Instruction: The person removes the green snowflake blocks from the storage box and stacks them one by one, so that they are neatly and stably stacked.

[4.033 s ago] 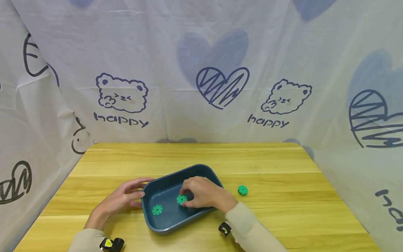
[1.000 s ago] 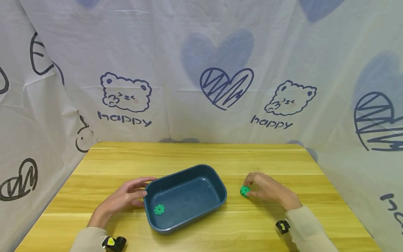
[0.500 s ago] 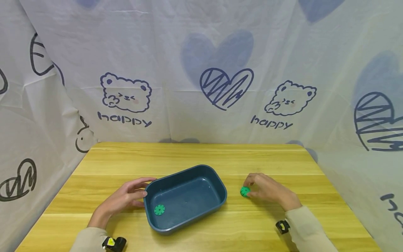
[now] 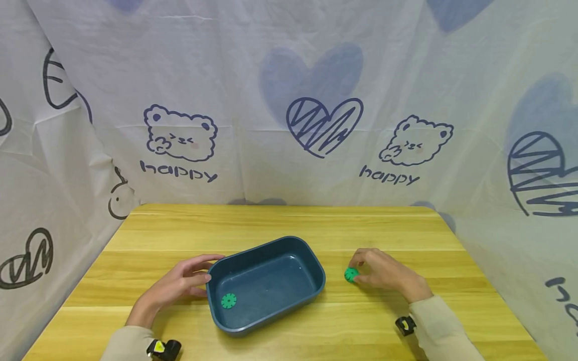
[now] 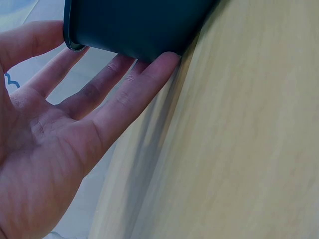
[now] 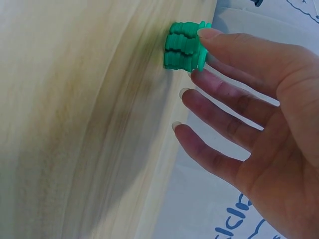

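Note:
My left hand (image 4: 173,283) rests against the left end of a dark blue rectangular bin (image 4: 266,296). In the left wrist view, its nearly straight fingers touch the bin's outer wall, with the thumb at the rim. One flat green notched disc (image 4: 229,301) lies inside, near the left end. To the right of the bin, my right hand (image 4: 384,271) is at a short stack of green notched discs (image 6: 182,46) standing on the table. Thumb and index finger pinch the top disc (image 6: 204,47), which sits on the stack; the other fingers are loosely bent.
The wooden table (image 4: 289,220) extends behind the bin and to both sides. A white printed cloth (image 4: 244,90) hangs at its back and sides. Each wrist wears a small black camera (image 4: 405,325).
Four seconds ago my right hand held a green disc inside the bin; it has since moved right to the stack, leaving one disc inside. Over the last second, hardly any movement.

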`<action>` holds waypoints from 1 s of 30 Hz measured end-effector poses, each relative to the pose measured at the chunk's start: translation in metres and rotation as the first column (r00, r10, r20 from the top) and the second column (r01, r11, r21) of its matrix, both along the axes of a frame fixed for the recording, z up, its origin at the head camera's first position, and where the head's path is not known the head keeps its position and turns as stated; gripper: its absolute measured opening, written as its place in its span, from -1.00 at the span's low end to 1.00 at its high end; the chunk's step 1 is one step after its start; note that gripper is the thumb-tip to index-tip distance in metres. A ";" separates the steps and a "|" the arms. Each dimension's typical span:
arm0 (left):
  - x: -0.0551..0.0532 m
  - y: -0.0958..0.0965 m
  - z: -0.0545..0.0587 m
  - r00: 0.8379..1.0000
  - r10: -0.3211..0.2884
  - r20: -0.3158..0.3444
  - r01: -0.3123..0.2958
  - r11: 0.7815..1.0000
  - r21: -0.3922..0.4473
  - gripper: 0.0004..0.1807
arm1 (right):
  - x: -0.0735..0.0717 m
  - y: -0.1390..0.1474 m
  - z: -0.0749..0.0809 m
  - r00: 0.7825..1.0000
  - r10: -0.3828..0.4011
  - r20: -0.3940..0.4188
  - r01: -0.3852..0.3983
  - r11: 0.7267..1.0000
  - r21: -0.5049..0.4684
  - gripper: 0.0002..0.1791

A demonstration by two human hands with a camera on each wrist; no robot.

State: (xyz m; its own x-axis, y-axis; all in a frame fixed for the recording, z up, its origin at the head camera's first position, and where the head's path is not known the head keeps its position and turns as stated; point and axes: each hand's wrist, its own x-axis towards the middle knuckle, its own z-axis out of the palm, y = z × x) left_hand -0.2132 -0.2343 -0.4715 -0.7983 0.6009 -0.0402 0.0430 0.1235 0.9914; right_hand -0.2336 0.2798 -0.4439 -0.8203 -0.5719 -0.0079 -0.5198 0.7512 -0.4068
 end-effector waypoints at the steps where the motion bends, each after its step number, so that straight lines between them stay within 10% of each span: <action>1: 0.000 0.000 0.000 1.000 0.001 -0.001 -0.001 1.000 -0.001 -0.41 | 0.000 0.000 0.000 1.000 0.001 0.001 -0.001 1.000 -0.001 -0.79; 30: 0.000 0.000 0.001 1.000 0.008 0.002 -0.008 1.000 -0.006 -0.42 | -0.001 -0.007 -0.007 1.000 -0.001 -0.019 0.002 1.000 0.019 -0.59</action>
State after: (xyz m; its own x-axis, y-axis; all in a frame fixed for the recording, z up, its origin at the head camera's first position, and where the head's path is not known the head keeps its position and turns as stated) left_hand -0.2132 -0.2343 -0.4708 -0.8030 0.5943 -0.0456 0.0400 0.1300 0.9907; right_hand -0.2347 0.2725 -0.4507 -0.8213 -0.5704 -0.0033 -0.5260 0.7596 -0.3826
